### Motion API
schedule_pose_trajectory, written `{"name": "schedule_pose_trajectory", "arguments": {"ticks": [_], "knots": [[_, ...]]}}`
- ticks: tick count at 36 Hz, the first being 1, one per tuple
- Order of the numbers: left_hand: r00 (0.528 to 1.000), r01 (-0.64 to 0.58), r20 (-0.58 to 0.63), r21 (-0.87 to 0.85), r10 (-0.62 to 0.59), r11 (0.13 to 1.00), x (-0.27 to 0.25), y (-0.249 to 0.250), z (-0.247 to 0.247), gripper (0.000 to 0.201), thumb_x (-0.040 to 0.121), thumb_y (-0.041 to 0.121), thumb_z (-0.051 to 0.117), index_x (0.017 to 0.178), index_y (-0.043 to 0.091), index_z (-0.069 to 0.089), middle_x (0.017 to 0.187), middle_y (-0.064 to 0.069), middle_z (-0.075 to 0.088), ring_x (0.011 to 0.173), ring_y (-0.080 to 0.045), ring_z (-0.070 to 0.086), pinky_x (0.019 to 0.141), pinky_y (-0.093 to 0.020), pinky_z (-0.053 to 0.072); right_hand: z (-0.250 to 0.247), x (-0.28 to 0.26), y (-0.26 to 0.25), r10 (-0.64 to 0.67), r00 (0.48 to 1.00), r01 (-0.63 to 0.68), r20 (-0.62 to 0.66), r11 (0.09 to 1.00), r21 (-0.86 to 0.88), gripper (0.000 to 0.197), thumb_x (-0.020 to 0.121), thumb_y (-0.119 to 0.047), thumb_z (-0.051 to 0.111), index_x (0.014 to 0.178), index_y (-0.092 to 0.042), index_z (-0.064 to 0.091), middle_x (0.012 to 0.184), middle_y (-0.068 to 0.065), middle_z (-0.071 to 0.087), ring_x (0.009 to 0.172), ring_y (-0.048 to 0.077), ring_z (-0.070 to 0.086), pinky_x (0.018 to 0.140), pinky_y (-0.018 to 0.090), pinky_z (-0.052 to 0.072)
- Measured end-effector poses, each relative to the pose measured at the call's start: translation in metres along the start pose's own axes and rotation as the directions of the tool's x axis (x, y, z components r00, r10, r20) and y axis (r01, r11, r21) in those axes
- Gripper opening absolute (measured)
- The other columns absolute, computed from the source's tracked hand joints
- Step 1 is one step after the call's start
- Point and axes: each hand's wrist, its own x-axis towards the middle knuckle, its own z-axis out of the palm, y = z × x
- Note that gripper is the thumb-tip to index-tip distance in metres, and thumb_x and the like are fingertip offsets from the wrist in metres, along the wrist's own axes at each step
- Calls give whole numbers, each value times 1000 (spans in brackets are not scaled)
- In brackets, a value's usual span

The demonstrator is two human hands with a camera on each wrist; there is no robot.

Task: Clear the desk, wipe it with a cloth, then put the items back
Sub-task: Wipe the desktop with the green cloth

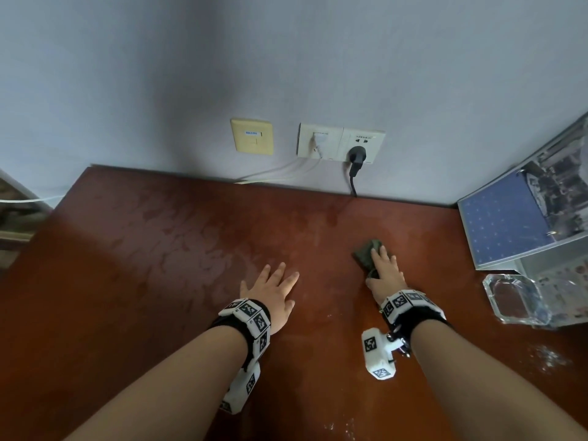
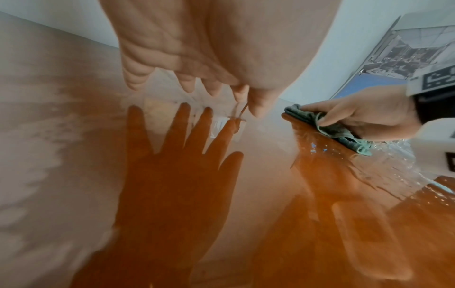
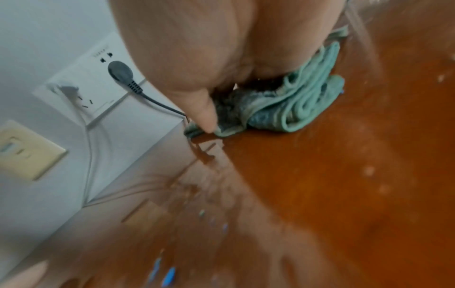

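Note:
The dark green cloth (image 1: 366,251) lies bunched on the red-brown desk (image 1: 159,265), right of centre. My right hand (image 1: 386,272) lies on top of it, fingers stretched forward and pressing it down. In the left wrist view the right hand (image 2: 364,115) covers the cloth (image 2: 300,115), thumb against its near edge. In the right wrist view the cloth (image 3: 295,105) sticks out from under the palm of my right hand (image 3: 197,48). My left hand (image 1: 273,291) rests flat on the desk at centre, fingers spread, holding nothing; the glossy top mirrors the left hand (image 2: 197,58).
An open blue binder (image 1: 509,230) leans at the back right corner, and a clear glass ashtray (image 1: 515,300) stands in front of it. Wall sockets (image 1: 342,143) with a black plug (image 1: 356,155) and white cables sit behind the desk. Wet streaks (image 1: 178,237) cover the left half.

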Motion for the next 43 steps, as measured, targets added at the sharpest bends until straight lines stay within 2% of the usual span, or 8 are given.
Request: {"name": "schedule_pose_trajectory", "arguments": {"ticks": [5,14,24,27,32,35,39,43], "knots": [[1000,9,-1,-31,-9,999,-13,-5,10,63,105,41,32,154,42,-6,163,13,-17,151,-18,-13,119,-61,7,24,-17,-23,-135,990,140,43,979,-145,66,97,-29,47,152,-28,10,160,-6,-6,147,23,-5,117,46,5],[999,17,49,-63,-14,998,-35,-5,25,64,105,40,34,154,43,-7,162,15,-20,151,-19,-16,116,-67,11,65,-91,-33,-519,802,587,295,775,-234,70,96,-6,42,148,-42,13,151,-23,-12,142,8,-15,115,38,-6],[1000,-7,3,-69,7,998,-64,-8,49,67,105,41,34,152,45,-13,163,15,-15,151,-19,-12,118,-64,9,59,-144,-39,-497,707,629,503,768,-124,82,79,19,57,145,-26,38,156,-16,16,143,2,2,118,21,3],[1000,-6,0,-60,6,998,-73,-10,56,63,106,40,32,153,45,-9,164,15,-14,151,-18,-12,117,-64,9,51,-148,-35,-447,778,538,441,837,-101,79,79,21,55,140,-29,47,153,-18,27,142,1,17,114,16,10],[999,30,46,-30,-29,999,-85,-15,60,61,106,42,30,152,49,-10,161,17,-23,150,-20,-20,111,-74,8,35,-146,-20,-225,973,200,51,932,303,58,91,10,42,120,-36,62,142,-21,41,116,-1,47,85,-2,38],[995,75,68,-33,-72,997,-89,-21,64,62,105,45,30,148,54,-13,157,19,-30,148,-22,-25,107,-78,8,24,-122,-13,-109,981,148,-161,957,249,64,91,13,38,135,-32,51,150,-17,30,135,12,36,109,23,34],[988,110,116,-20,-107,994,-97,-29,70,63,104,47,32,147,56,-13,156,17,-34,147,-24,-27,107,-78,10,35,-95,-10,23,1000,-23,9,999,35,75,90,9,42,151,-28,19,160,-11,1,147,21,-1,117,40,21],[986,99,139,-24,-95,995,-101,-33,73,66,103,46,36,148,56,-12,157,17,-33,147,-24,-28,109,-77,10,55,-94,-22,-49,998,52,39,996,-79,69,96,-16,49,152,-28,11,159,-10,-6,147,24,-8,117,46,2]]}}
